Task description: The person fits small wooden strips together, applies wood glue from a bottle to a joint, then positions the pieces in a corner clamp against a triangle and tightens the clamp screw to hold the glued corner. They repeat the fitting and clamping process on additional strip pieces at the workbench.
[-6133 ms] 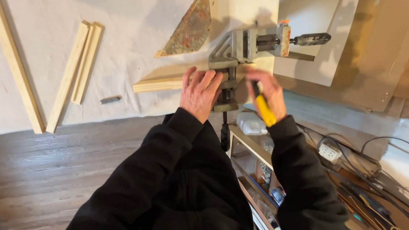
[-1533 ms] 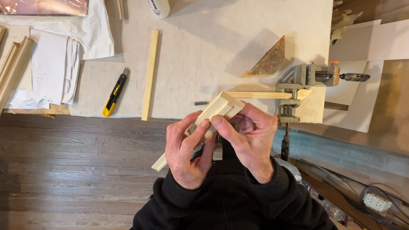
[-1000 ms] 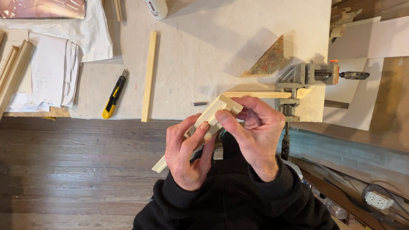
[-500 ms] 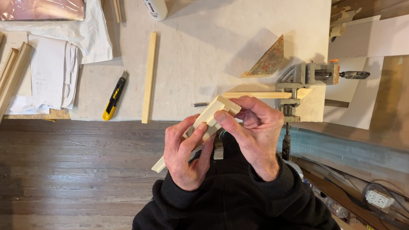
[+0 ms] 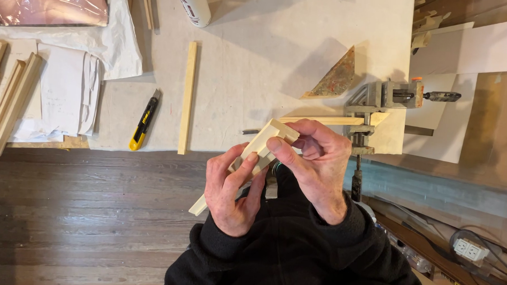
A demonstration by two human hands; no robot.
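Above the floor, just off the bench (image 5: pixel 256 75) edge, our left hand (image 5: pixel 229 195) and right hand (image 5: pixel 314 161) both pinch the wood strip (image 5: pixel 247 159). Since a second ago little has moved; only the right fingers have curled tighter at its notched end, so we are still inspecting.

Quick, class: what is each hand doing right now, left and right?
Left hand: closed around the pale wooden moulding strip.
Right hand: fingertips pinching the same strip's upper end.

Pale, smooth bare-wood moulding strip (image 5: pixel 263 145); dull grey metal corner clamp (image 5: pixel 373 104); matt paper sheet (image 5: pixel 256 64)
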